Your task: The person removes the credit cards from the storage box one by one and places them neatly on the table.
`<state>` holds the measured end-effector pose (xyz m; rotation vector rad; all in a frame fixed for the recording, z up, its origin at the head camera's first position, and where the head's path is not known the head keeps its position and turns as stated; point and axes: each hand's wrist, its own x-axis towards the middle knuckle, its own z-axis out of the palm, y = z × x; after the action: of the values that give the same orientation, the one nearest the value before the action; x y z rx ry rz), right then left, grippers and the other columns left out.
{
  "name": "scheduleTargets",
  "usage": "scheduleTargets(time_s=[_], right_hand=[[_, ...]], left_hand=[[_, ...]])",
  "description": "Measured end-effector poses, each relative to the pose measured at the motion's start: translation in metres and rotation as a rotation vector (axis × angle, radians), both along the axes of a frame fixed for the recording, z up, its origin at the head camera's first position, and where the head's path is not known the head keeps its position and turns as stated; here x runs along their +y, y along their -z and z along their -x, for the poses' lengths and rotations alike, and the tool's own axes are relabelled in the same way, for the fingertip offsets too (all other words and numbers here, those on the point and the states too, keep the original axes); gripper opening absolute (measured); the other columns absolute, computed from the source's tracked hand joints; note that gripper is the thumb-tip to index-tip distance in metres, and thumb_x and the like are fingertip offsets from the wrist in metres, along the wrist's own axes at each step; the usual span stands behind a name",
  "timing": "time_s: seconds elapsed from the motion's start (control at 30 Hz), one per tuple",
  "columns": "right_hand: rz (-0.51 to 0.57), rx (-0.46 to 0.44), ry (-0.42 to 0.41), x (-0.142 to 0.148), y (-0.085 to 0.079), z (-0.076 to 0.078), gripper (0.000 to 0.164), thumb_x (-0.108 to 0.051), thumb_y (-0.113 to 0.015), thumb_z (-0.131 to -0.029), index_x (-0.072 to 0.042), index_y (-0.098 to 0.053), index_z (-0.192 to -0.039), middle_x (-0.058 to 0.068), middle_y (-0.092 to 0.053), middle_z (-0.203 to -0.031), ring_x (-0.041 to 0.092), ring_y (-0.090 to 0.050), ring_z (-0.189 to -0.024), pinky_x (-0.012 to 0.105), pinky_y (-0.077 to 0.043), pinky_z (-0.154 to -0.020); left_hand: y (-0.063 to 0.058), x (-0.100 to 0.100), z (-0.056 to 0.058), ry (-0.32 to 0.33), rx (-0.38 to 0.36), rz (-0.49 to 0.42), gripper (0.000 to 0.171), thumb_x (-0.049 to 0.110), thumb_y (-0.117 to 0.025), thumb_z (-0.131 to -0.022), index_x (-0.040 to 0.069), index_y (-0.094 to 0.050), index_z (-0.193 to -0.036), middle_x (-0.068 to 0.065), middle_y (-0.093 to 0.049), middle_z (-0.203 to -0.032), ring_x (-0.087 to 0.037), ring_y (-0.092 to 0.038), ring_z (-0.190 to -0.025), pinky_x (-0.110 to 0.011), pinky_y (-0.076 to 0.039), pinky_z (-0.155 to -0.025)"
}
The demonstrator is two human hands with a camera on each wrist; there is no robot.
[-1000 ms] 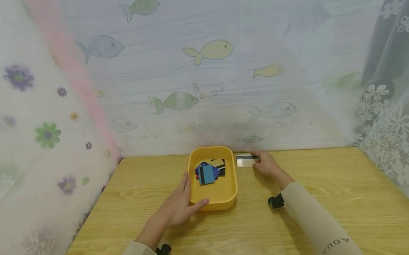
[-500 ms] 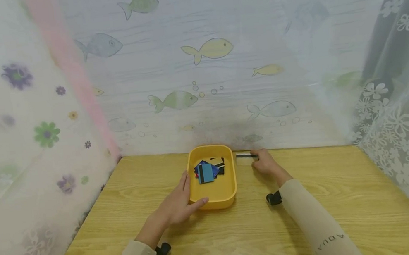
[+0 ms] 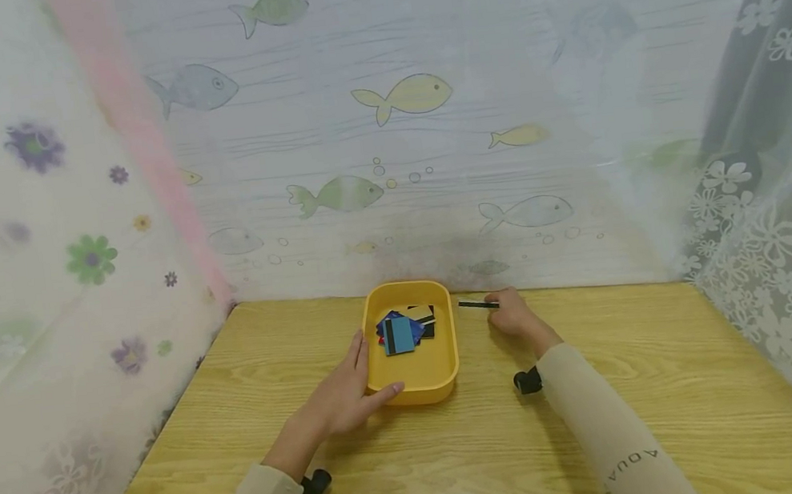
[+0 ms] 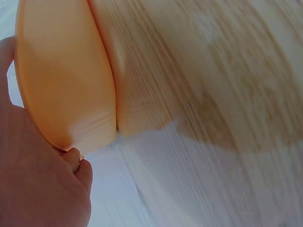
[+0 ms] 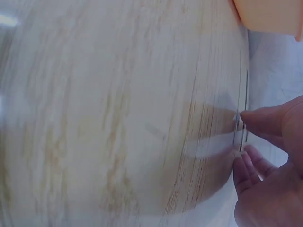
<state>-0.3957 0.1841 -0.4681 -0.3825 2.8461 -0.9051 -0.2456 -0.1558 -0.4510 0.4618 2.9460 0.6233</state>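
A yellow plastic bin stands on the table near the back wall. Inside it, toward the far half, lies a loose pile of cards, with a blue card with a dark stripe on top. My left hand holds the bin at its near left corner, thumb over the front rim and fingers along the left side. Right of the bin, my right hand pinches a thin card, seen nearly edge-on with a dark stripe. In the right wrist view, thumb and fingertips meet at this card, close to the tabletop.
The wood-grain table ends against a curtain printed with fish at the back. Flowered sheets enclose the left and right sides. A black wrist camera sits under the left sleeve, another wrist camera under the right.
The card in the right hand has tilted from lying nearly flat, its pale face showing, to nearly edge-on. The left hand and bin have stayed put.
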Motion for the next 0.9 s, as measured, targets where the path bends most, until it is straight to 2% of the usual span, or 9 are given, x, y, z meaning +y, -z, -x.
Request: scheduleTargets(time_s=[0.3, 0.47, 0.77, 0.9], right_hand=[[-0.023, -0.007, 0.011, -0.0016, -0.0009, 0.0012, 0.054, 0.01, -0.045, -0.089, 0.009, -0.055, -0.142, 0.036, -0.037, -0.152, 0.052, -0.029, -0.145, 0.059, -0.034, -0.116], [-0.015, -0.006, 0.015, -0.0012, -0.0022, -0.0021, 0.054, 0.011, -0.045, -0.089, 0.008, -0.055, -0.141, 0.034, -0.04, -0.151, 0.05, -0.031, -0.145, 0.054, -0.038, -0.114], [0.004, -0.007, -0.013, -0.0007, -0.0026, -0.0003, 0.052, 0.01, -0.046, -0.089, 0.007, -0.058, -0.14, 0.032, -0.046, -0.148, 0.05, -0.034, -0.144, 0.054, -0.039, -0.113], [-0.016, 0.061, -0.023, 0.0026, 0.0028, 0.0007, 0.047, 0.008, -0.049, -0.089, 0.006, -0.063, -0.135, 0.032, -0.052, -0.141, 0.051, -0.041, -0.137, 0.056, -0.042, -0.11]], left_hand=[[-0.0014, 0.0003, 0.0, -0.002, -0.007, -0.005, 0.114, 0.08, -0.044, -0.093, 0.006, 0.006, -0.163, -0.008, 0.01, -0.171, -0.031, -0.02, -0.155, -0.047, -0.029, -0.122], [-0.0016, 0.0003, 0.0001, -0.002, -0.01, 0.001, 0.116, 0.082, -0.042, -0.092, 0.006, 0.006, -0.163, -0.01, 0.009, -0.171, -0.031, -0.02, -0.155, -0.047, -0.029, -0.121], [-0.0005, -0.0015, 0.0008, -0.012, -0.009, -0.009, 0.113, 0.077, -0.047, -0.094, 0.005, 0.005, -0.164, -0.011, 0.009, -0.171, -0.033, -0.02, -0.155, -0.049, -0.029, -0.121], [0.0017, -0.0013, 0.0016, -0.006, -0.006, -0.009, 0.114, 0.079, -0.046, -0.093, 0.006, 0.006, -0.163, -0.011, 0.008, -0.171, -0.033, -0.021, -0.155, -0.049, -0.029, -0.121]])
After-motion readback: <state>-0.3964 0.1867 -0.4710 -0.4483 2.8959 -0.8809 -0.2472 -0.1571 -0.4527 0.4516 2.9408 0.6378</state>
